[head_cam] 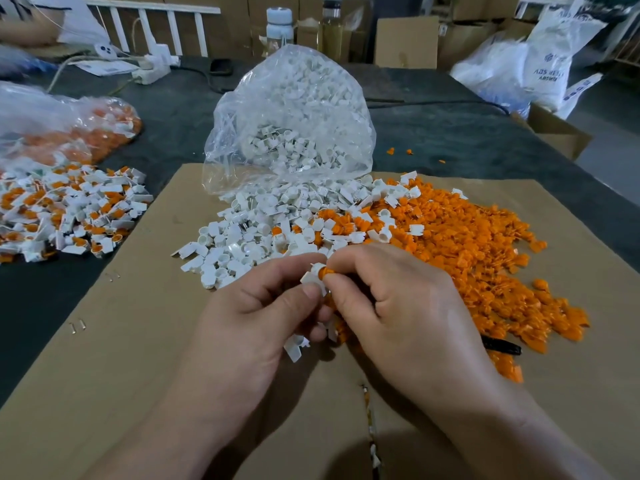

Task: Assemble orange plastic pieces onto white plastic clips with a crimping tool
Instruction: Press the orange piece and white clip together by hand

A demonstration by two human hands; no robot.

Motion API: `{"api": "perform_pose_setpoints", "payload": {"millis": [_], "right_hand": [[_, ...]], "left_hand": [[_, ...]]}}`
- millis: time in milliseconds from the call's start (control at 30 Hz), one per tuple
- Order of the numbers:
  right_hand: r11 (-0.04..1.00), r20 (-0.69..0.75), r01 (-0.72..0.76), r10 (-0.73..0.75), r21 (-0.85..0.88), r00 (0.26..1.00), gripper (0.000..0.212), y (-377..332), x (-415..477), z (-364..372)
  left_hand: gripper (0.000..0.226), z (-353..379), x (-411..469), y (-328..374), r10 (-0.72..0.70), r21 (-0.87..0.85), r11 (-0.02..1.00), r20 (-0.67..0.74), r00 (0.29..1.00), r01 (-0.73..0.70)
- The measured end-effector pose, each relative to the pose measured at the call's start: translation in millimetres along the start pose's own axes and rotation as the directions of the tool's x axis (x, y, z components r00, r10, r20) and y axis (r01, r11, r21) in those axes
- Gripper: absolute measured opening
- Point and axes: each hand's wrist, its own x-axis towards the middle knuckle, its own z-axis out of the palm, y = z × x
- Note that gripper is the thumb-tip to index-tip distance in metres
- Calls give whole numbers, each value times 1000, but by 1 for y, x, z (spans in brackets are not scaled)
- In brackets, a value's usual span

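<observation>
Now each grip pinches: left hand (249, 317) a white clip (312, 278), right hand (398, 306) a small orange piece (327, 272).

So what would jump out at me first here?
The orange pile sprawls over the right of the cardboard, and the clear bag spills white clips at centre. In front, the left hand pinches a clip while the right hand holds an orange piece against it.
</observation>
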Motion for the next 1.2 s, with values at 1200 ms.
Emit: {"api": "perform_pose_setpoints", "payload": {"millis": [1200], "right_hand": [[770, 211, -305, 223, 561, 952, 16, 4, -3, -1]], "left_hand": [[23, 8, -11, 14, 158, 249, 958, -59, 986, -139]]}}
